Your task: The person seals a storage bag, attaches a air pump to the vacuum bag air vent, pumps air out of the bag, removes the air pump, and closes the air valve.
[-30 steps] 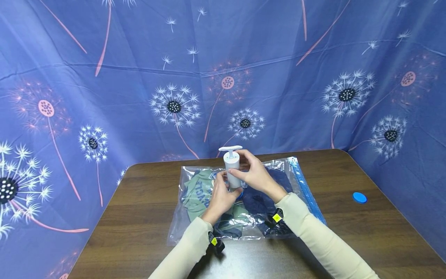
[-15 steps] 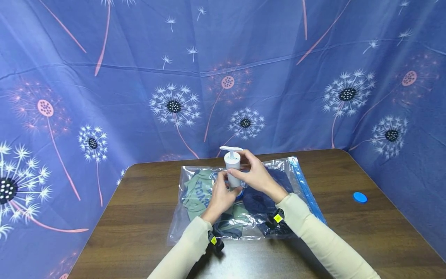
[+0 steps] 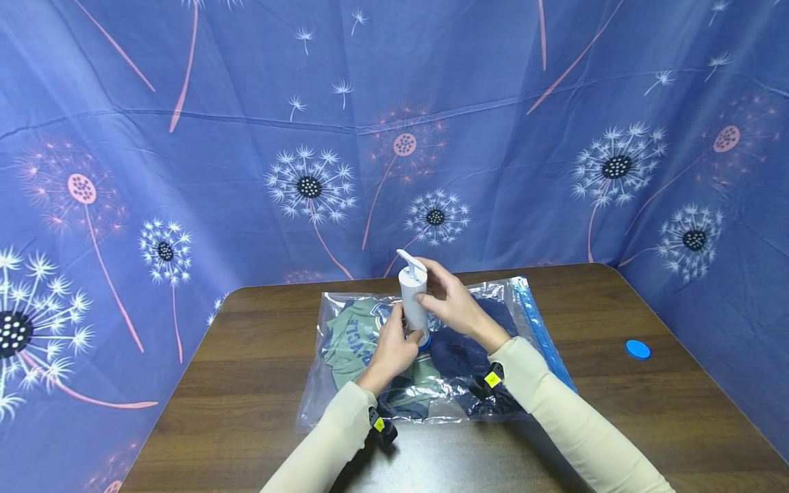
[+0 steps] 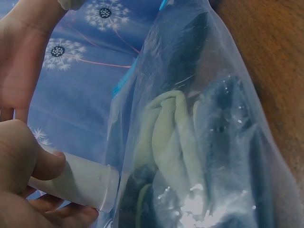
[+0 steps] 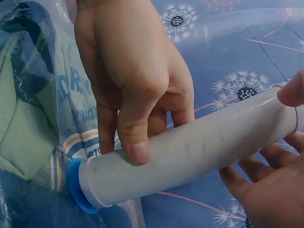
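A white hand pump (image 3: 414, 307) with a T-shaped handle (image 3: 411, 261) stands roughly upright on a clear plastic storage bag (image 3: 311, 383). Its lower end meets a blue ring-shaped valve (image 5: 76, 186) on the bag. My left hand (image 3: 392, 350) grips the pump low down, thumb on the near side, as the left wrist view also shows. Higher up, my right hand (image 3: 455, 305) holds the barrel between thumb and fingers, below the handle. Inside the bag lie a green printed garment (image 3: 354, 337) and dark blue clothing (image 3: 453, 352).
A round blue cap (image 3: 637, 349) lies on the wooden table (image 3: 246, 363) to the right of the bag. The bag's blue zip edge (image 3: 542, 329) runs along its right side. A blue dandelion-print cloth (image 3: 246, 239) hangs behind and around the table.
The pump has turned about its long axis: its handle, earlier crosswise, now points diagonally. My right hand has shifted slightly with it, while my left hand stays near the base.
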`<state>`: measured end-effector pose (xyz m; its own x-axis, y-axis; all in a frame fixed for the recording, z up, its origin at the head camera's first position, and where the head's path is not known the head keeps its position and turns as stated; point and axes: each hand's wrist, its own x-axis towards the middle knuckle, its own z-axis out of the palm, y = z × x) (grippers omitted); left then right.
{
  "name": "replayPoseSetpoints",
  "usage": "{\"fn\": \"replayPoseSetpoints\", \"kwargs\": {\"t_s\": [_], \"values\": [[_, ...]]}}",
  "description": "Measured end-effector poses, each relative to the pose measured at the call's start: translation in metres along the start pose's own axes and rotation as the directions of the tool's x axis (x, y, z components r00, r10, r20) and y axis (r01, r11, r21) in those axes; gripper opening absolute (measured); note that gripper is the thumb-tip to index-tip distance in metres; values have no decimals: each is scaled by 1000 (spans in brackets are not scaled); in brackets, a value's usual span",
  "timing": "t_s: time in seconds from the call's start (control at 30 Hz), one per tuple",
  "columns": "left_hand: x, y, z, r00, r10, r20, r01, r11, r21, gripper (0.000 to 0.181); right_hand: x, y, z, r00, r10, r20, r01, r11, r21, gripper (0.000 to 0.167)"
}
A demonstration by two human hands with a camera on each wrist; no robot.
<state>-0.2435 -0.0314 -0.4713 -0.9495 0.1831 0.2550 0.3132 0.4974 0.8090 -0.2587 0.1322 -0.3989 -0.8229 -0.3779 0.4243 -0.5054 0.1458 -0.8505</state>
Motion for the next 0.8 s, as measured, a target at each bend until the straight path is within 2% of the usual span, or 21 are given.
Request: {"fn": "replayPoseSetpoints", "kwargs": {"t_s": [0.2, 0.37, 0.53, 0.8], "values": [[-1, 1, -1, 1000, -10, 16, 9, 1000, 22, 48, 1, 0, 1, 1000, 10, -10, -10, 1000, 10, 61], [-1, 1, -3, 999, 12, 32, -13, 1000, 21, 49, 1, 1, 2, 1000, 16, -26, -16, 1000, 11, 58], [-1, -1, -3, 999, 43, 14, -43, 999, 17, 54, 2, 2, 2, 999, 26, -31, -26, 1000, 16, 59], [-2, -3, -2, 999, 35, -32, -34, 999, 25, 60, 0, 0, 2, 998, 42, -49, -44, 999, -31, 58]]}}
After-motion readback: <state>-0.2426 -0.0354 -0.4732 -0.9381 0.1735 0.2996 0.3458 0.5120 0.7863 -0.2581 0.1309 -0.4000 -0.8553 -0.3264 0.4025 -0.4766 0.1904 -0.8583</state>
